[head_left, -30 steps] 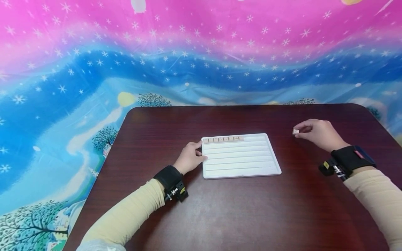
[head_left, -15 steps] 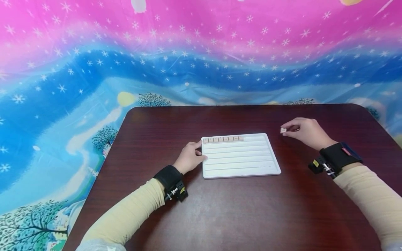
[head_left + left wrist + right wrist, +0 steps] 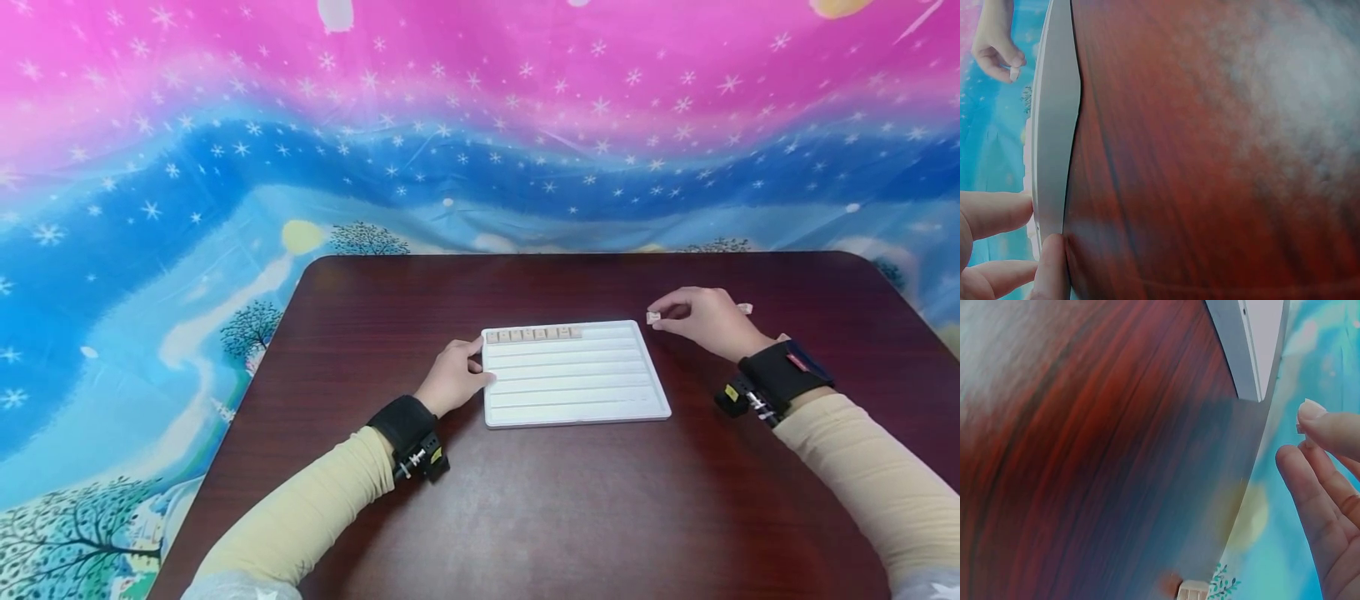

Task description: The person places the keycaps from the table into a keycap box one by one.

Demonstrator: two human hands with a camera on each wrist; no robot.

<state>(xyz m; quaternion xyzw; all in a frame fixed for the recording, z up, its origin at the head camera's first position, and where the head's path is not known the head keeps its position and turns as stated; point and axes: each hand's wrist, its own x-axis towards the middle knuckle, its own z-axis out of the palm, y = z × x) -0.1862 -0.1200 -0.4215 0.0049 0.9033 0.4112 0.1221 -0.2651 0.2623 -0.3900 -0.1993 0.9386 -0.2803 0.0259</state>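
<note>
A white ridged tray lies on the table. Along the left part of its top row sit several beige keycaps side by side. My left hand holds the tray's left edge, index finger near the far corner and thumb lower down on the rim. Beyond the tray's far right corner, my right hand pinches a small keycap between thumb and fingertips, held above the table. In the right wrist view the fingers mostly hide that keycap.
Behind the right hand, another small beige piece lies on the dark wooden table, partly hidden by the hand. A patterned cloth hangs past the table's far edge. Both wrists carry black straps with small cameras.
My right hand has moved left toward the tray with the pinched keycap, and the beige piece behind it has come into sight. The left hand and tray have stayed put.
</note>
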